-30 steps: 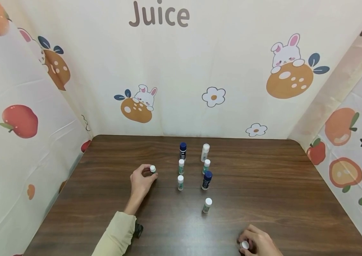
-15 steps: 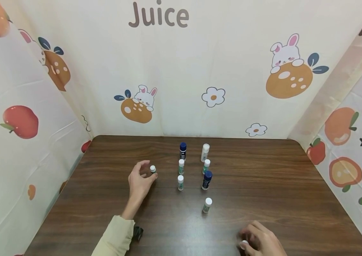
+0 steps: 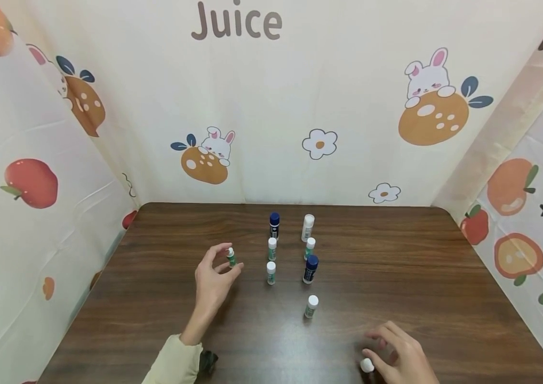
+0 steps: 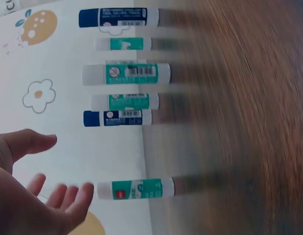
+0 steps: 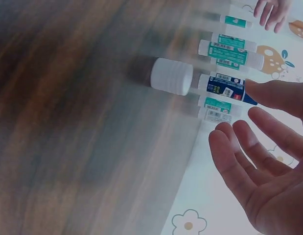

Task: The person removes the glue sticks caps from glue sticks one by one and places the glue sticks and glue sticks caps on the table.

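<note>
In the head view, my left hand (image 3: 214,280) is around a small green-and-white glue stick (image 3: 231,258) that stands on the table, its fingers and thumb spread to either side. From the left wrist view, that glue stick (image 4: 136,189) stands upright, with the fingertips beside its white cap end. My right hand (image 3: 403,354) is at the front right, fingers parted, beside a short white ribbed cap (image 3: 367,365). The right wrist view has this cap (image 5: 172,76) standing on the table, apart from the loosely bent fingers.
Several glue sticks stand upright mid-table in two loose columns, among them a dark blue one (image 3: 274,226), a white one (image 3: 307,228) and another blue one (image 3: 310,269). A green-labelled one (image 3: 311,306) stands nearer the front. A printed curtain (image 3: 271,106) borders the brown table (image 3: 420,266).
My left fingers have let go of the green glue stick and spread apart. My right hand has released the white cap and drawn slightly to the right of it.
</note>
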`<act>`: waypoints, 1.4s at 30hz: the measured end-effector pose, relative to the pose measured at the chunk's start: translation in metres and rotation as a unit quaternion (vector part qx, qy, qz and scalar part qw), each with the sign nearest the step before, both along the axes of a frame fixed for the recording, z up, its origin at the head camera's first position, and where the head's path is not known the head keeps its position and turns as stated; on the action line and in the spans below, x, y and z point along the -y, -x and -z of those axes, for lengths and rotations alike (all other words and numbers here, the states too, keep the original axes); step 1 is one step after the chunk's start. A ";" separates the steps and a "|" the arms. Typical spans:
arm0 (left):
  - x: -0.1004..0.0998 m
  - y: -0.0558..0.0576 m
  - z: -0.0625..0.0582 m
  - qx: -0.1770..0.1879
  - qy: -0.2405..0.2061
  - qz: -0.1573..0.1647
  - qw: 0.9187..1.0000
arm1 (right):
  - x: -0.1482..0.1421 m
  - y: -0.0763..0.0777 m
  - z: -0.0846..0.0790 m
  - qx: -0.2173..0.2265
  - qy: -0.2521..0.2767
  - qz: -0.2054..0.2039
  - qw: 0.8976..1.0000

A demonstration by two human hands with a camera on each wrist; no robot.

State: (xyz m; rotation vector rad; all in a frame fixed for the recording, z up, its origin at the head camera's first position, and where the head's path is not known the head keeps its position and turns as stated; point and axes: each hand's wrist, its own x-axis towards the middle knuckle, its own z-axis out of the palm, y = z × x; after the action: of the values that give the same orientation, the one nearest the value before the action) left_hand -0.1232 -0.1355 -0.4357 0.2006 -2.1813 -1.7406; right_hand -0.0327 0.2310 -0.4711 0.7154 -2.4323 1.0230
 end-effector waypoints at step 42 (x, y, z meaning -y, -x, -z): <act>-0.051 -0.017 0.016 0.013 -0.064 0.259 0.964 | 0.013 0.020 -0.040 0.007 0.009 -0.009 1.000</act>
State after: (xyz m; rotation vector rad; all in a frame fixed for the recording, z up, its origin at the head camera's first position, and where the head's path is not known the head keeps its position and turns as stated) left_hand -0.1061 -0.0844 -0.4522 -0.3534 -2.2780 -2.1575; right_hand -0.0530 0.2177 -0.4314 0.7280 -2.4299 1.0583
